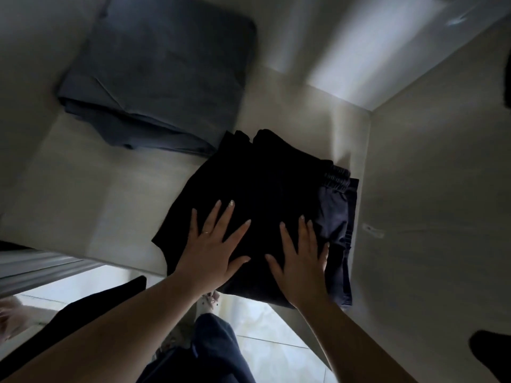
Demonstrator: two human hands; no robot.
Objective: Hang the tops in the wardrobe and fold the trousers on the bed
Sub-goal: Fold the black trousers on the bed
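Black folded trousers (249,205): sitting on a pale shelf (96,205) inside the wardrobe, right half, near the right side wall (431,189). Front edge is overhanging the shelf lip a bit. A navy garment (336,217) w/ gathered elastic waistband is lying under/beside it on the right; can't tell if same stack or separate piece.

You're pressing both palms flat on top, prob. to push the stack further in and keep the folds from springing open. Left hand (213,247): fingers spread wide, straight, ring on one finger, holding nothing. Right hand (301,258): also flat and spread, outer fingers touching the navy fabric edge.

Fabric is looking soft, matte, limp – will slump w/o support, so the flat press makes sense.

Further back-left: grey-blue folded cloth (157,78), squarish, crisp creases, well apart from your hands. Shelf is smooth, laminate-like. Tiled floor (265,333) is showing below.
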